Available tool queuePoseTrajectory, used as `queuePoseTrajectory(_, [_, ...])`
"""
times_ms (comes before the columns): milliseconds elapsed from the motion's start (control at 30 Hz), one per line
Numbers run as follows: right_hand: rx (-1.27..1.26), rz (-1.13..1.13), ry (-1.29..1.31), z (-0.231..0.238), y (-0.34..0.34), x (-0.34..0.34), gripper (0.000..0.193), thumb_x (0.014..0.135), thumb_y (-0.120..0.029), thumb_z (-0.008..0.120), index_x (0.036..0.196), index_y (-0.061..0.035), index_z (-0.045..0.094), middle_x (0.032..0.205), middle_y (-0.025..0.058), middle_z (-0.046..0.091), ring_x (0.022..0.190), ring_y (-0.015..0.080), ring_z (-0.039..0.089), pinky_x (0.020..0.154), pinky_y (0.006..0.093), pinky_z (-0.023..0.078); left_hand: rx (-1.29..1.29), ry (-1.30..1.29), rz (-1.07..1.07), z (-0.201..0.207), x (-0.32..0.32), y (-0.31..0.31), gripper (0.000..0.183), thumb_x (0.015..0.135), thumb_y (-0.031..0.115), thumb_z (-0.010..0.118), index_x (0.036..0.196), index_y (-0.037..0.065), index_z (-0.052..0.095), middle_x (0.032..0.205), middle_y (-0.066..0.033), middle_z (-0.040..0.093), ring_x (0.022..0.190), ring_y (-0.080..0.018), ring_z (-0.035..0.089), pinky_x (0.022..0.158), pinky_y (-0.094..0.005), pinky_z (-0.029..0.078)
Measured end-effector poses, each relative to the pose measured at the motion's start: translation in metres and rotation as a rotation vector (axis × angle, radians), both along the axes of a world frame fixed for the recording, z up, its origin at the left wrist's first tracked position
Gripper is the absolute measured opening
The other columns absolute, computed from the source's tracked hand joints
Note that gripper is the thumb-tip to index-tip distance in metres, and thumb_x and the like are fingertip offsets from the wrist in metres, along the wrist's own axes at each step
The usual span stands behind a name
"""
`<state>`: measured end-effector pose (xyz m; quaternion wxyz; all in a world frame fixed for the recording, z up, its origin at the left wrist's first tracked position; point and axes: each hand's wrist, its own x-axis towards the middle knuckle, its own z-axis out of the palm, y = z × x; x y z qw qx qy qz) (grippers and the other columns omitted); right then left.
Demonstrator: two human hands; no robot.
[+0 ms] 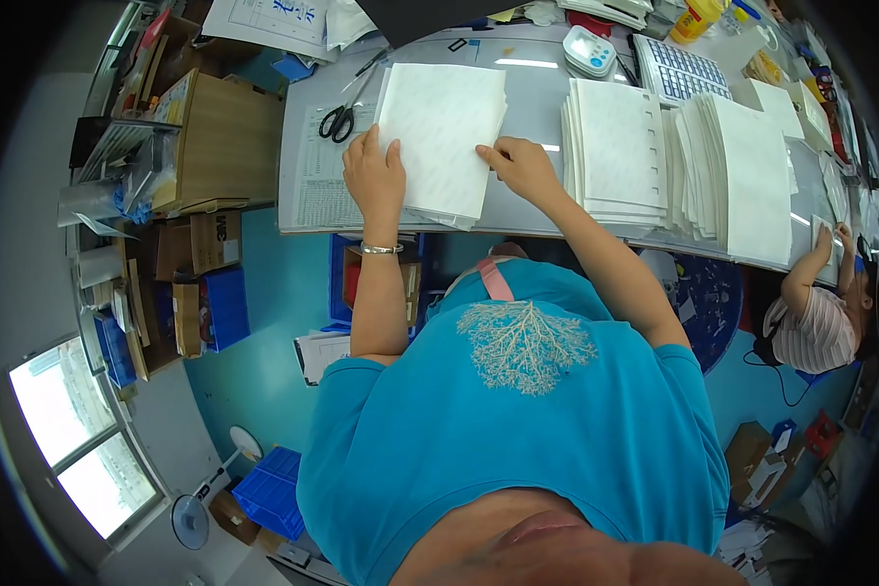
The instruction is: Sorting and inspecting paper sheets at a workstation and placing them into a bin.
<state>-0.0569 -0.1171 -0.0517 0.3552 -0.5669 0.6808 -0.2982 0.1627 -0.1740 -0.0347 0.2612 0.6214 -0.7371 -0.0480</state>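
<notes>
A thick stack of white sheets [441, 146] lies on the table in front of me, slightly turned, its edges not quite even. My left hand [373, 176] grips its left edge, with the thumb on the top sheet. On the opposite edge my right hand [520, 164] pinches the stack between thumb and fingers. Black-handled scissors [338, 123] lie just left of the stack, beside my left hand. Under the scissors is a printed sheet [334, 181] with a table on it.
Further white stacks stand to the right, one notched along its edge [615, 146] and one fanned out [752, 176]. Behind them are a white device [589, 51] and a gridded tray [680, 68]. A co-worker [816, 313] sits at the far right. Cardboard boxes [227, 142] stand left of the table.
</notes>
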Motion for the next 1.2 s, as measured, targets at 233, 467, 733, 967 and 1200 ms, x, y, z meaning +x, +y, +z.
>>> queuePoseTrajectory(233, [0.011, -0.035, -0.022, -0.002, 0.002, 0.004, 0.049, 0.090, -0.045, 0.054, 0.075, 0.0005, 0.064, 0.059, 0.0112, 0.060, 0.055, 0.0199, 0.060, 0.054, 0.0324, 0.044, 0.038, 0.288, 0.078, 0.001, 0.010, -0.020, 0.020, 0.080, 0.020, 0.069, 0.096, 0.009, 0.068, 0.106, -0.0072, 0.060, 0.101, -0.0266, 0.054, 0.086, -0.0384, 0.044])
queuePoseTrajectory(467, [-0.021, -0.064, -0.045, -0.005, 0.006, 0.006, 0.048, 0.090, -0.045, 0.053, 0.076, -0.0001, 0.064, 0.060, 0.0110, 0.059, 0.055, 0.0200, 0.058, 0.054, 0.0326, 0.042, -0.043, 0.202, 0.123, 0.003, 0.006, -0.028, 0.009, 0.076, 0.017, 0.071, 0.080, 0.009, 0.069, 0.092, -0.0036, 0.062, 0.090, -0.0221, 0.058, 0.077, -0.0351, 0.046])
queuePoseTrajectory(733, [-0.040, -0.114, -0.006, -0.004, 0.006, 0.008, 0.046, 0.090, -0.045, 0.052, 0.078, -0.0024, 0.065, 0.062, 0.0114, 0.061, 0.059, 0.0259, 0.060, 0.056, 0.0369, 0.043, -0.019, 0.268, 0.020, 0.012, 0.012, -0.036, 0.009, 0.079, 0.015, 0.069, 0.080, 0.006, 0.067, 0.092, -0.0058, 0.061, 0.086, -0.0233, 0.058, 0.077, -0.0358, 0.047])
queuePoseTrajectory(967, [-0.063, -0.092, 0.094, 0.005, 0.010, 0.010, 0.045, 0.091, -0.044, 0.051, 0.076, -0.0036, 0.063, 0.067, 0.0135, 0.062, 0.062, 0.0310, 0.059, 0.058, 0.0394, 0.044, 0.365, 0.661, -0.059, 0.034, 0.010, -0.038, 0.028, 0.086, 0.013, 0.065, 0.107, -0.004, 0.059, 0.097, -0.0087, 0.066, 0.081, -0.0121, 0.061, 0.072, -0.0238, 0.047])
queuePoseTrajectory(1200, [-0.071, -0.365, -0.629, 0.030, 0.030, -0.038, 0.053, 0.093, -0.053, 0.043, 0.102, -0.0056, 0.066, 0.097, 0.0109, 0.066, 0.091, 0.0225, 0.062, 0.076, 0.0383, 0.050, 0.647, 1.054, -0.387, 0.069, -0.018, -0.003, 0.034, 0.088, 0.009, 0.063, 0.116, -0.006, 0.051, 0.099, -0.0107, 0.065, 0.085, -0.0121, 0.061, 0.076, -0.0233, 0.048])
